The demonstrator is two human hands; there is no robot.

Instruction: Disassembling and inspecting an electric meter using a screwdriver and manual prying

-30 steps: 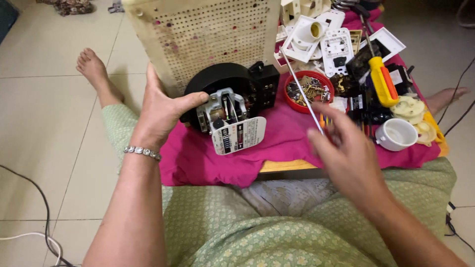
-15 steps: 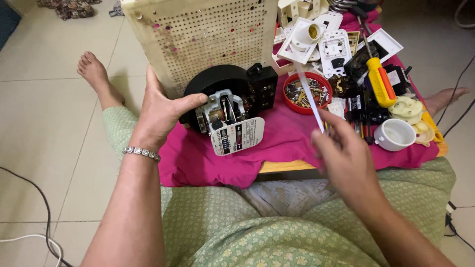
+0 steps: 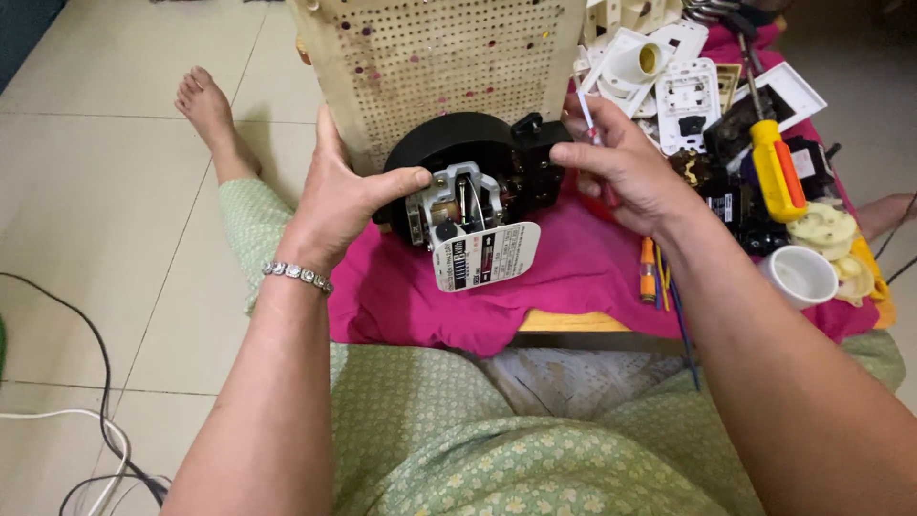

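Note:
A round black electric meter (image 3: pixel 458 158) with its metal works and a white faceplate (image 3: pixel 485 256) exposed lies on a pink cloth (image 3: pixel 573 277). My left hand (image 3: pixel 346 196) grips its left rim, thumb on the front edge. My right hand (image 3: pixel 626 172) is over the meter's black terminal block (image 3: pixel 535 162) and pinches a thin white-handled tool (image 3: pixel 586 115), its tip hidden by my fingers.
A perforated cream basket (image 3: pixel 449 57) stands behind the meter. To the right lie white switch plates (image 3: pixel 688 91), a yellow and orange screwdriver (image 3: pixel 776 172), a white cup (image 3: pixel 800 275) and small wires (image 3: pixel 659 277). My foot (image 3: pixel 205 105) rests on the tiled floor; cables (image 3: pixel 86 420) lie at left.
My right hand moved up and left from the cloth's front edge to the meter's terminal block with the thin tool. The left hand kept its grip on the meter.

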